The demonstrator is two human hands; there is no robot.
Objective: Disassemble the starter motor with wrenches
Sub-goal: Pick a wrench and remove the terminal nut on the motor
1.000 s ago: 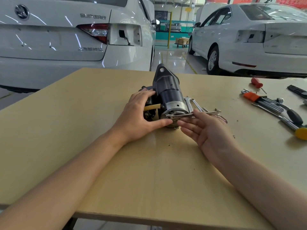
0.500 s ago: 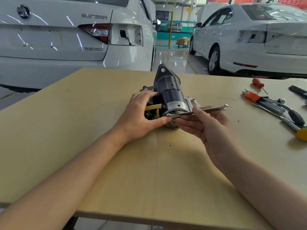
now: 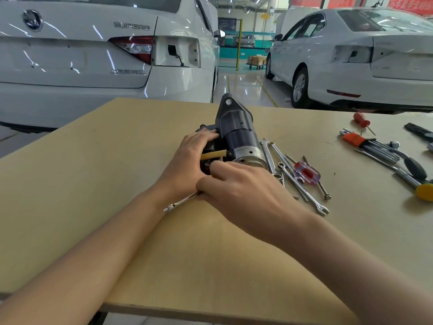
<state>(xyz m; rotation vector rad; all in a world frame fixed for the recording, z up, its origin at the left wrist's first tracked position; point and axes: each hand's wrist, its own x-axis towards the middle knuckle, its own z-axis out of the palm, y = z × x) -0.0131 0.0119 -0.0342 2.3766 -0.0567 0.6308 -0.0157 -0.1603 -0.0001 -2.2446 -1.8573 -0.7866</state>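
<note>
Now both hands' fingers grip: L (image 3: 187,158) starter motor (image 3: 239,137), R (image 3: 243,191) wrench (image 3: 180,202); car (image 3: 93,55) badge "SUPERB".

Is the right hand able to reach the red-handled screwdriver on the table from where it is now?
Probably yes. The screwdriver lies in the open just right of the right hand, nothing over it. But that hand already holds a wrench.

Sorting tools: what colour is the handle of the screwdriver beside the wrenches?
Clear with red, screwdriver, head view.

Head-worn view, facing forward and down, close over table (image 3: 117,160)
</note>
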